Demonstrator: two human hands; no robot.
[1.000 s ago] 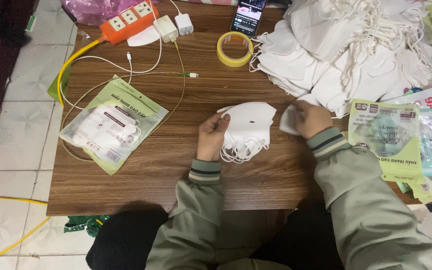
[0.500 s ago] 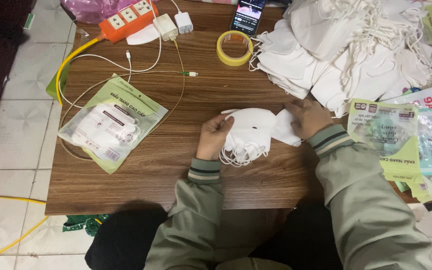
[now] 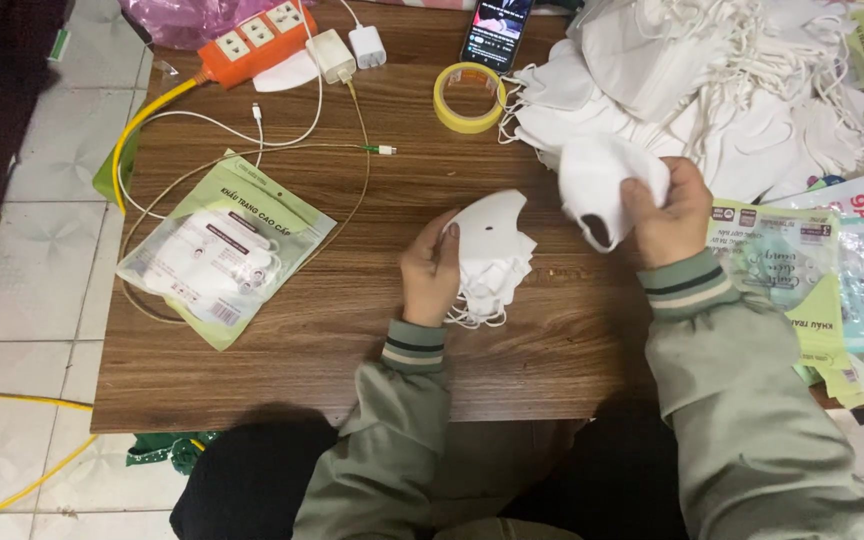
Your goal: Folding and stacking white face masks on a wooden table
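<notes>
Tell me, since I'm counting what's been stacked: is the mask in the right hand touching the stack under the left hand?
Apart. In the head view the right hand holds one white mask up, with bare wooden table between it and the stack under the left hand.

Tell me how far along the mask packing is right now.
Looks done: one filled green packet lies at the table's left. In hand: the left hand steadies a small stack of white masks, while the right hand holds up a single mask beside it. Left: a large pile of loose masks at top right, and what look like empty packets by the right arm.
</notes>
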